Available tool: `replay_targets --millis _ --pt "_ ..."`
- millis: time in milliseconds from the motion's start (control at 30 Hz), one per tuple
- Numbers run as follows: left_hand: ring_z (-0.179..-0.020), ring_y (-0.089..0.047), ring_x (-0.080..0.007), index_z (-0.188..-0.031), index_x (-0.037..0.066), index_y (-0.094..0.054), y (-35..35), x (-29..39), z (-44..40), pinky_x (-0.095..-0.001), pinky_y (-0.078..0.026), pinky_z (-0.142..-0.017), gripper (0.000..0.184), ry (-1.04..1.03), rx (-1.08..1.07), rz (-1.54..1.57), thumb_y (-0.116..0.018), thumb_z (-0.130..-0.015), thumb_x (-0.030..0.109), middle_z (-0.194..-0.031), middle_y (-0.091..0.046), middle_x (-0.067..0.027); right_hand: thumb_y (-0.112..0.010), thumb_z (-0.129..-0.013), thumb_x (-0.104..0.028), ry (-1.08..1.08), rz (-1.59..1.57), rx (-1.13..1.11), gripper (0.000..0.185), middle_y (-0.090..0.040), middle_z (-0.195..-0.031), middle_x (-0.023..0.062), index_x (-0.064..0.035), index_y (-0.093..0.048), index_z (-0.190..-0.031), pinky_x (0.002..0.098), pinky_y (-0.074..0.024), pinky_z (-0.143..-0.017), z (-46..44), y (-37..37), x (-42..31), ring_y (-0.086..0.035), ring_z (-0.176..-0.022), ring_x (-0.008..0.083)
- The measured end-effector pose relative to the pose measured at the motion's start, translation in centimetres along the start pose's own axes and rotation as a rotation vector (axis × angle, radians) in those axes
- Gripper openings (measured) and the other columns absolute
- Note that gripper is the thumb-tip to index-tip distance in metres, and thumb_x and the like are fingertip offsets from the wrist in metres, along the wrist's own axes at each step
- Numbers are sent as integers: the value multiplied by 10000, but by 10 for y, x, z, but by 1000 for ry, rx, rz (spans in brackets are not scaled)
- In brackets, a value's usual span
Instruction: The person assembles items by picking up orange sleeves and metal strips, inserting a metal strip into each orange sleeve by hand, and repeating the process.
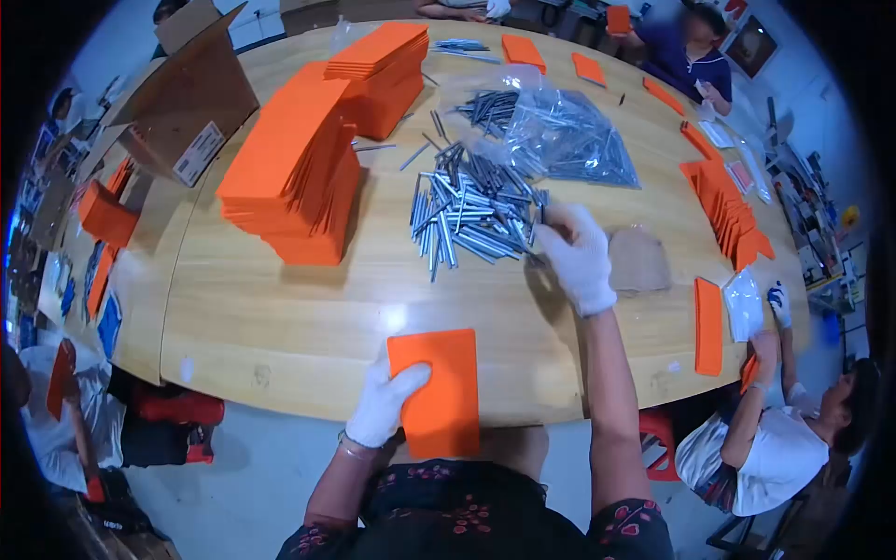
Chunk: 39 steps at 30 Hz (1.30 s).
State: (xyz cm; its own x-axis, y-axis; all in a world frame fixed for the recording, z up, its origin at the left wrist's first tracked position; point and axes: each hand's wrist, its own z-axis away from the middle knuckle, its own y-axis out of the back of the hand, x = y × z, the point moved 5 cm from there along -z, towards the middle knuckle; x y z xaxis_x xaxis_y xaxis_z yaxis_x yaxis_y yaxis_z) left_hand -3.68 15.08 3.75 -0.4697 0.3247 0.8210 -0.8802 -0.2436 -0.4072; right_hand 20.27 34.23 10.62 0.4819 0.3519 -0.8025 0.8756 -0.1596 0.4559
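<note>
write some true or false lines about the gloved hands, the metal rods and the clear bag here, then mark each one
1. The left hand holds an orange piece. True.
2. The right hand is at the heap of metal rods. True.
3. The right hand is bare. False: it wears a white glove.
4. A clear bag with more rods in it lies on the table. True.
5. Every rod in view is inside that bag. False: many lie loose in the heap.

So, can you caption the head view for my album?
Gloved left hand holds an orange piece; gloved right hand at a pile of metal rods.
</note>
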Motion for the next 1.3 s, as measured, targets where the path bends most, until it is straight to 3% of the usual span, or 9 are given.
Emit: replay_targets --millis 67,100,233,567,1300 --pt "-713 -577 -110 -957 -23 -652 -6 4 1 -225 -489 -659 129 -44 31 53 -621 -856 51 -836 -658 -48 -674 -790 14 68 -237 -106 168 -626 -930 73 -5 -687 -956 255 -453 -715 31 -14 -24 -568 -810 183" --pt "-713 -577 -110 -957 -23 -652 -6 2 4 -225 -489 -659 129 -37 51 40 -621 -856 51 -836 -658 -48 -674 -790 14 55 -256 -114 168 -626 -930 73 -5 -687 -956 255 -453 -715 44 -17 -30 -568 -810 183" --pt "-716 -593 -120 -975 -36 -656 1 1 11 -237 -503 -665 149 -54 90 42 -634 -855 50 -848 -669 -59 -675 -772 53 362 -282 -174 214 -619 -980 79 -5 -689 -978 261 -456 -749 82 -29 -63 -570 -849 183" --pt "-731 -589 -121 -970 -44 -655 7 11 54 -223 -486 -667 147 -116 175 -189 -637 -836 11 -869 -669 -76 -701 -762 46 318 -465 -229 227 -611 -1009 96 3 -681 -984 286 -464 -792 110 -37 -68 -578 -881 210" --pt "-659 -529 -96 -917 -47 -669 9 17 70 -211 -448 -604 137 -95 192 -394 -681 -826 55 -758 -642 -44 -700 -774 32 323 -419 -260 214 -620 -1003 90 2 -670 -983 289 -467 -788 123 -51 -63 -577 -896 210"
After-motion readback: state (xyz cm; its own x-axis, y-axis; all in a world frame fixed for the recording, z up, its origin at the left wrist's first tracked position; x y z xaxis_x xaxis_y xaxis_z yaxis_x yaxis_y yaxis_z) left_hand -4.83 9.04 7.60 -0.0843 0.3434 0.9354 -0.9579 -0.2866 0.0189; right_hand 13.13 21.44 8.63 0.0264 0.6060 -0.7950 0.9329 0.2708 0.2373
